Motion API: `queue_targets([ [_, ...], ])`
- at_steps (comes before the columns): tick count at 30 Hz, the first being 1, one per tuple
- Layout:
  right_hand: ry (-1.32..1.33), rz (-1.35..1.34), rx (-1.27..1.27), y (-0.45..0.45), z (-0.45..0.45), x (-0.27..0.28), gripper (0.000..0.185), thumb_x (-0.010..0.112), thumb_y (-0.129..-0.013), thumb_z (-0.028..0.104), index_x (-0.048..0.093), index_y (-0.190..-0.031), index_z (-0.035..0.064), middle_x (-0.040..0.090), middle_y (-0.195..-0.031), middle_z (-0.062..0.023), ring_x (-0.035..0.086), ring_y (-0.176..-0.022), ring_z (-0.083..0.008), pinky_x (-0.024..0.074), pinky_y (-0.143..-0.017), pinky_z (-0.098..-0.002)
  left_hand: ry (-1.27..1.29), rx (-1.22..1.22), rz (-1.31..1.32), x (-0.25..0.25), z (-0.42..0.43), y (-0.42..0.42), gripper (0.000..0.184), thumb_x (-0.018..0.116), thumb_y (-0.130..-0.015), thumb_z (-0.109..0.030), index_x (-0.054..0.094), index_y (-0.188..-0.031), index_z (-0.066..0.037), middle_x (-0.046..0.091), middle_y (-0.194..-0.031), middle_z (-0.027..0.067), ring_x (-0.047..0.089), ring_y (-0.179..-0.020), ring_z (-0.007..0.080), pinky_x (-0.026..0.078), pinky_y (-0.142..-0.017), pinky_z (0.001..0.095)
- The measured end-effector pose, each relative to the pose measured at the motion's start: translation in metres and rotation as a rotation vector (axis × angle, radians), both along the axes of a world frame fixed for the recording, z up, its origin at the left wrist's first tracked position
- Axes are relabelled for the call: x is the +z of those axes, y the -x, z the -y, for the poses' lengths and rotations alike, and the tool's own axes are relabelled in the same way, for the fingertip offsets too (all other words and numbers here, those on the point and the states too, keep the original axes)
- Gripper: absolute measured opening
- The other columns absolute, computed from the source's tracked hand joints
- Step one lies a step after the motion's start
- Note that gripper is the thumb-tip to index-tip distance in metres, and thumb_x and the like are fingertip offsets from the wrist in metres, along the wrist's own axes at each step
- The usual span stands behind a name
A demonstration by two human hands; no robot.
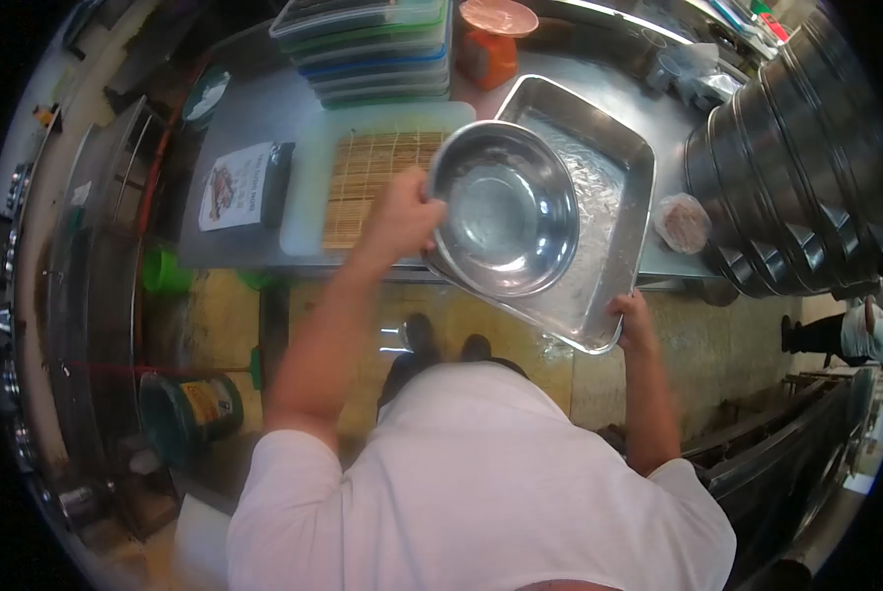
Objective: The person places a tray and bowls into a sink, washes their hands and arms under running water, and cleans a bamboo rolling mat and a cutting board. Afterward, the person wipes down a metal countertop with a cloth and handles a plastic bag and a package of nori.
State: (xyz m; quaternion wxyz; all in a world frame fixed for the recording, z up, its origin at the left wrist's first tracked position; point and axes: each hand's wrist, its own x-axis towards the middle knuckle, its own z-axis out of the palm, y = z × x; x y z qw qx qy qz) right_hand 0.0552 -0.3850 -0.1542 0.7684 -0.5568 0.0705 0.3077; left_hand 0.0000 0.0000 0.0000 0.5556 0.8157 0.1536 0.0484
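Note:
A round steel bowl (506,209) is tilted over the left part of a rectangular metal tray (634,212). My left hand (402,219) is closed on the bowl's left rim. With its fingers wrapped round the tray's near right corner, my right hand (634,320) holds the tray, which reaches out over the table's front edge. The bowl looks empty and hides the tray's left side. Just left of the bowl, a bamboo mat (363,182) lies on a pale board (308,187).
Stacked lidded containers (377,59) and an orange scale (488,59) stand at the back. Large steel steamers (786,158) rise on the right, beside a wrapped bundle (682,223). A printed package (239,185) lies left. Another person (860,330) stands far right.

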Motion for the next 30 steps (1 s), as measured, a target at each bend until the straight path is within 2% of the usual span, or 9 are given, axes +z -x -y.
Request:
queue_targets([
  [2,0.008,0.039,-0.115,0.004,-0.009,-0.007,0.041,0.052,-0.062,-0.001,0.055,-0.103,-0.0029,0.056,-0.083,-0.0054,0.054,-0.07,-0.0147,0.0468,-0.063,-0.0275,-0.087,0.01,-0.017,0.002,0.016,-0.009,0.014,0.062,-0.08,-0.008,0.048,-0.079,-0.002,0.054,-0.063,0.0077,0.058,-0.046,0.0154,0.048,-0.04,0.0291],
  [7,0.128,0.11,-0.179,0.033,0.015,0.037,0.04,0.054,-0.063,0.0,0.055,-0.103,-0.0025,0.056,-0.083,-0.0053,0.054,-0.069,-0.0153,0.0465,-0.063,-0.0284,-0.138,0.07,0.056,0.003,0.058,0.008,0.023,0.065,-0.081,-0.012,0.046,-0.078,0.001,0.056,-0.064,0.0088,0.061,-0.05,0.0149,0.048,-0.045,0.0292],
  [15,0.128,0.209,-0.247,0.057,-0.027,0.104,0.043,0.055,-0.066,-0.001,0.055,-0.109,-0.0018,0.057,-0.082,-0.0052,0.058,-0.071,-0.0166,0.0482,-0.067,-0.0288,0.029,0.062,0.035,0.041,0.029,0.08,0.033,0.067,-0.087,-0.012,0.059,-0.114,0.004,0.068,-0.09,0.0144,0.067,-0.069,0.0142,0.053,-0.058,0.0262],
  [18,0.148,0.258,-0.223,0.061,-0.052,0.128,0.045,0.057,-0.065,0.002,0.055,-0.109,-0.0033,0.059,-0.085,-0.0065,0.058,-0.075,-0.0177,0.0478,-0.07,-0.0291,-0.116,0.118,0.294,0.062,0.014,0.104,0.048,0.07,-0.083,-0.008,0.053,-0.125,0.006,0.061,-0.115,0.0219,0.068,-0.085,0.0181,0.057,-0.072,0.0259],
  [23,0.145,0.269,-0.235,0.07,-0.109,0.149,0.054,0.057,-0.062,-0.001,0.051,-0.115,-0.0045,0.056,-0.083,-0.0051,0.055,-0.071,-0.0162,0.046,-0.067,-0.0292,-0.243,0.361,0.58,0.09,-0.039,0.17,0.046,0.073,-0.081,-0.011,0.055,-0.12,0.003,0.059,-0.118,0.0159,0.065,-0.094,0.0205,0.057,-0.075,0.0291],
  [25,0.217,0.344,-0.195,0.095,-0.164,0.182,0.048,0.056,-0.062,-0.002,0.05,-0.109,-0.0035,0.054,-0.08,-0.0045,0.053,-0.07,-0.0162,0.0451,-0.066,-0.0291,-0.457,0.499,0.744,0.083,-0.085,0.208,0.056,0.075,-0.081,-0.016,0.049,-0.127,0.002,0.055,-0.124,0.0169,0.061,-0.104,0.0232,0.053,-0.087,0.0332],
  [26,0.157,0.336,-0.227,0.115,-0.206,0.201,0.034,0.055,-0.062,-0.002,0.052,-0.095,-0.0002,0.052,-0.077,-0.0033,0.051,-0.068,-0.0156,0.0437,-0.067,-0.0284,-0.452,0.531,0.739,0.082,-0.106,0.229,0.056,0.075,-0.081,-0.016,0.049,-0.127,0.002,0.055,-0.124,0.0169,0.061,-0.104,0.0232,0.053,-0.087,0.0332],
  [29,0.193,0.295,-0.097,0.115,-0.268,0.221,0.022,0.053,-0.062,-0.003,0.051,-0.084,0.0026,0.053,-0.075,-0.0033,0.052,-0.069,-0.0157,0.0438,-0.068,-0.028,-0.586,0.843,0.627,0.066,-0.145,0.264,0.073,0.077,-0.08,-0.023,0.038,-0.137,0.001,0.047,-0.133,0.0194,0.053,-0.117,0.0262,0.045,-0.098,0.0371],
  [30,0.178,0.308,-0.091,0.12,-0.303,0.22,0.017,0.052,-0.063,-0.003,0.052,-0.079,0.0032,0.053,-0.075,-0.0033,0.052,-0.069,-0.0157,0.0439,-0.068,-0.0283,-0.185,0.793,0.578,0.055,-0.158,0.271,0.081,0.077,-0.08,-0.026,0.031,-0.141,0.002,0.043,-0.136,0.0205,0.049,-0.121,0.0275,0.04,-0.102,0.0385],
])
